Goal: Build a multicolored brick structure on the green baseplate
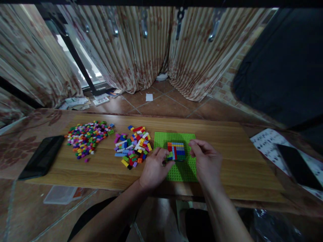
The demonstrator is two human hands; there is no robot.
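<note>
A green studded baseplate (158, 136) lies on the wooden board, carrying a block of multicoloured toy bricks (178, 152) in red, yellow, blue, grey and white. My left hand (156, 168) is at the block's left edge, thumb and fingers closed around its lower left corner, where small green and blue bricks show. Over the plate's right side, my right hand (208, 161) has its thumb and index fingertip pressed together, apart from the block. Whatever the pinch holds, if anything, is too small to make out.
Left of the plate lies a pile of mixed bricks (131, 148), with a heap of smaller bricks (87, 137) farther left. A black tablet (42, 156) rests at the board's left end. On the right are a printed sheet (267, 143) and a dark phone-like device (300, 166).
</note>
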